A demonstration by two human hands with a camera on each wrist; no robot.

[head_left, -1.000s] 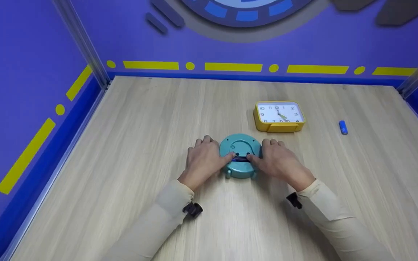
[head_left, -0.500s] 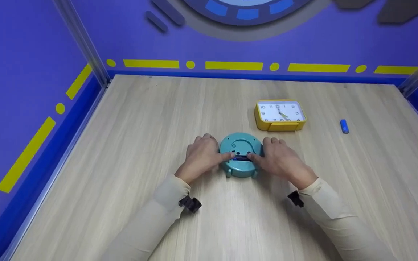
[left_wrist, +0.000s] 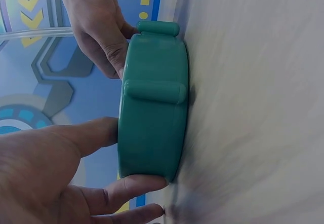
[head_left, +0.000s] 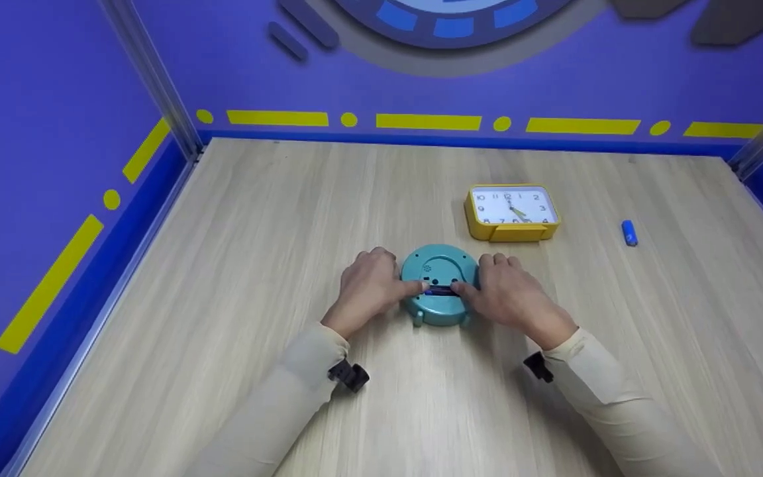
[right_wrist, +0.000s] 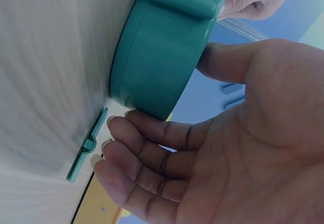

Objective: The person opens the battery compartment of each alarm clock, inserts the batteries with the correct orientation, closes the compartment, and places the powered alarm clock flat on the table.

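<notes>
A round teal clock (head_left: 440, 264) lies face down on the table, its back upward. In its back is an open battery slot (head_left: 443, 290), dark with some blue inside, partly covered by the thumbs. My left hand (head_left: 371, 285) holds the clock's left side, thumb on the back by the slot, a finger against the rim. From the right, my right hand (head_left: 510, 291) grips it likewise, its thumb at the slot's other end. The right wrist view shows a thin green cover (right_wrist: 87, 145) on the table past the right fingertips; the head view does not show it.
A yellow rectangular clock (head_left: 512, 213) stands behind the right hand, its white dial tilted upward. Farther right lies a small blue cylinder (head_left: 629, 233) that looks like a battery. Blue-purple walls (head_left: 275, 86) border the table's left and back.
Both hands keep their places on the teal clock. The left wrist has shifted slightly; the thumbs stay at the slot.
</notes>
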